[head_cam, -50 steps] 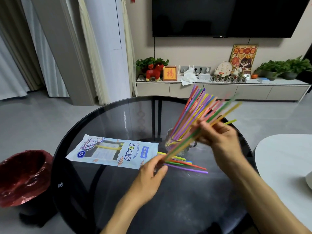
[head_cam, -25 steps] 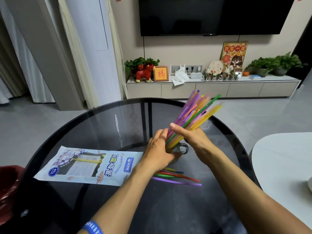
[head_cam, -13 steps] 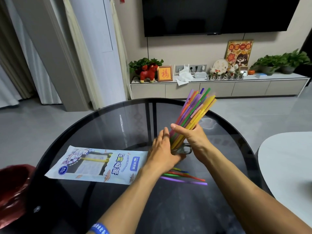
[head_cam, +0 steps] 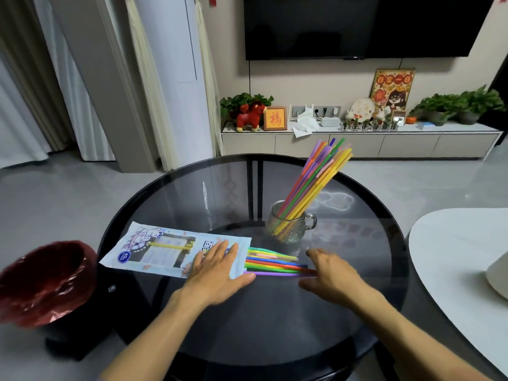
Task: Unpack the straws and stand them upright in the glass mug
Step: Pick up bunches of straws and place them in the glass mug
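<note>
Only "40" reads on the straw packet point(head_cam: 154, 253) under the left hand point(head_cam: 217, 270).

Glass, plastic and glossy film on a dark round table

The table top point(head_cam: 275, 312) is smoked glass, smooth and shiny, with a dark glossy rim. The glass mug point(head_cam: 288, 224) is clear and has a bumpy, pebbled texture on its lower part. The straws in the mug point(head_cam: 316, 177) and the loose straws point(head_cam: 275, 264) look like smooth plastic in bright colours, slightly matt. The straw packet point(head_cam: 159, 250) is thin printed plastic film with a soft shine. The red bin liner point(head_cam: 46, 281) is crinkled, glossy plastic. The second table point(head_cam: 453, 257) looks matt white.
</note>
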Demonstrator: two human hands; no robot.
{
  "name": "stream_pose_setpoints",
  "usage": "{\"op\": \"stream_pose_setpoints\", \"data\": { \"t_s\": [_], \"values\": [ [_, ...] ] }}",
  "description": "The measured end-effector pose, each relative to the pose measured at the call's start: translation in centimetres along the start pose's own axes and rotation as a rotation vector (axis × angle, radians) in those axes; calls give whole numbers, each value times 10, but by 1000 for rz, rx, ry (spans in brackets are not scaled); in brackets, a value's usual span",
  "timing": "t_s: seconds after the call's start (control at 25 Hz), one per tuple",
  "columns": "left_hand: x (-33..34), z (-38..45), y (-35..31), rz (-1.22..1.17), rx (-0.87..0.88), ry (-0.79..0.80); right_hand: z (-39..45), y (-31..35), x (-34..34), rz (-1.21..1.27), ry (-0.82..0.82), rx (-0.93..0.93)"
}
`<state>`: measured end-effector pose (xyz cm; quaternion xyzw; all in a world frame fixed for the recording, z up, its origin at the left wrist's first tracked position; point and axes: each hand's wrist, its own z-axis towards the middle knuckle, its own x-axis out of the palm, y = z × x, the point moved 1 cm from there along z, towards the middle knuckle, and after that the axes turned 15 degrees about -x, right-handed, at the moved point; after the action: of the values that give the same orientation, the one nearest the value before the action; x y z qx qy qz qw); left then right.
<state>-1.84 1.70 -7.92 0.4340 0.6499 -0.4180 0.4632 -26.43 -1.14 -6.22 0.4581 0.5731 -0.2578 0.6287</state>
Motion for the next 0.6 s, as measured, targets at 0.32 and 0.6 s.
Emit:
{"op": "stream_pose_setpoints", "data": {
  "t_s": [0.32, 0.6],
  "values": [
    [-1, -8, 22, 76, 12, 140, 16, 59, 38, -368, -173, -487],
    [-15, 16, 15, 180, 95, 115, 40, 60, 36, -536, -206, -530]
  ]
}}
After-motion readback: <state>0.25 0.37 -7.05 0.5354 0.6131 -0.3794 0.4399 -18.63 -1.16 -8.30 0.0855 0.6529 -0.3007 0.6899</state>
